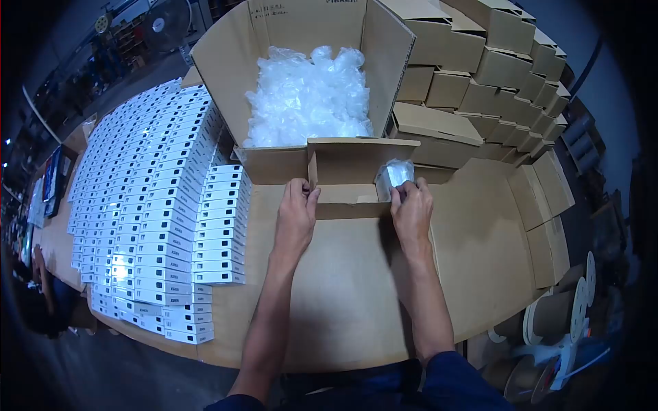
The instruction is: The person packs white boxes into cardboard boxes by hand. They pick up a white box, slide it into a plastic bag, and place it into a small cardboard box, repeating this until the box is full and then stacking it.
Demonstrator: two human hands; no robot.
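An open cardboard box, long and narrow, lies on the table ahead of me with its lid raised at the back. My left hand pinches the box's left end, by the small upright flap. At the right end, a clear plastic-wrapped packet stands partly inside the box. The fingers of my right hand are closed on this packet's near side; what lies within the wrapping is not clear.
Behind stands a large open carton filled with clear plastic air pillows. Stacked white boxes cover the left side. Folded brown boxes pile up at back right. Reels sit low right. Another person's arm shows far left.
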